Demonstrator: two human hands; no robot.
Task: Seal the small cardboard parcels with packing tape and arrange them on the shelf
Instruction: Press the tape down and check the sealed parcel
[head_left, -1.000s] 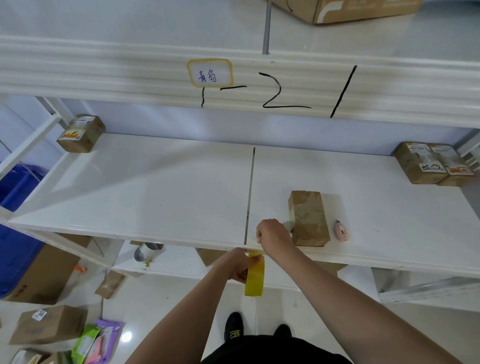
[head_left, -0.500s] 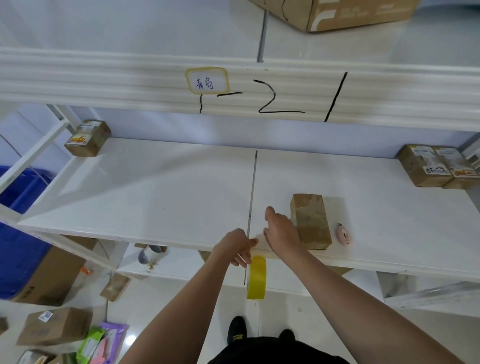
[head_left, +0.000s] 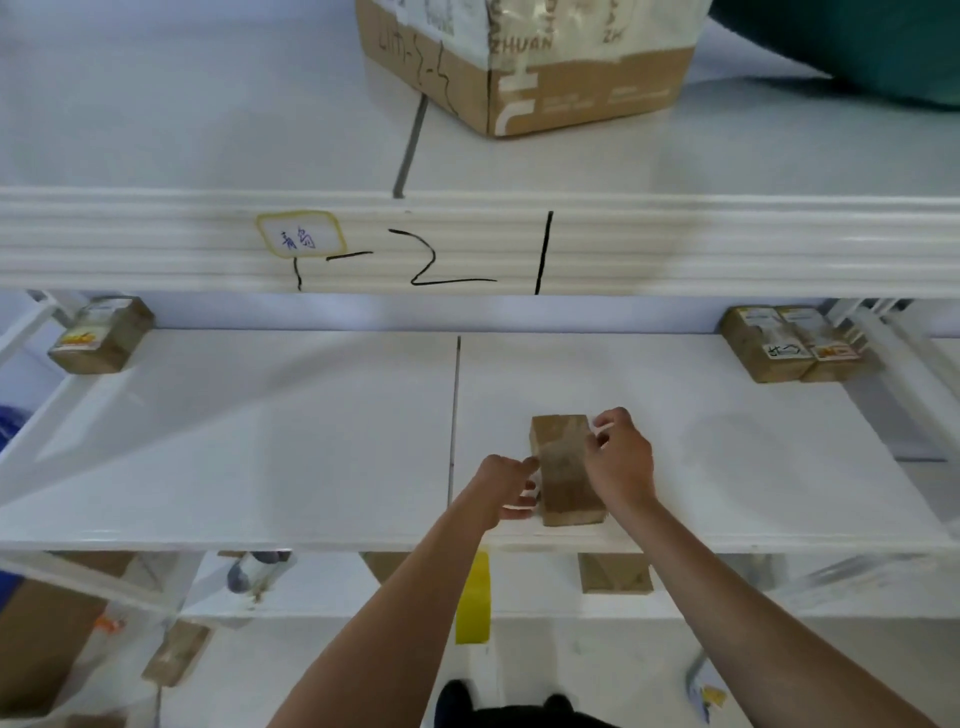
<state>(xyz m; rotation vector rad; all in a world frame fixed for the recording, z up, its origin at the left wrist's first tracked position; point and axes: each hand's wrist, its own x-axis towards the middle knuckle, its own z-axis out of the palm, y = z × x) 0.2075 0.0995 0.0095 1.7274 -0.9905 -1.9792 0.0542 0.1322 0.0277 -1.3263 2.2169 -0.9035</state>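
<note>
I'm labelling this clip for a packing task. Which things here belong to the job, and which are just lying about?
Job: small parcel between left hand and right hand; yellow tape roll; shelf; labelled parcels.
Lying about: big carton above; floor boxes.

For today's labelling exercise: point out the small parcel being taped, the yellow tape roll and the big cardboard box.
small parcel (head_left: 566, 467), head view, top face.
yellow tape roll (head_left: 474, 597), head view, outer band.
big cardboard box (head_left: 587, 93), head view, printed side.

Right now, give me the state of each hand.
Left hand: fingers pinching a clear tape strip beside the parcel.
Right hand: fingers pinching the strip's other end over the parcel.
</note>
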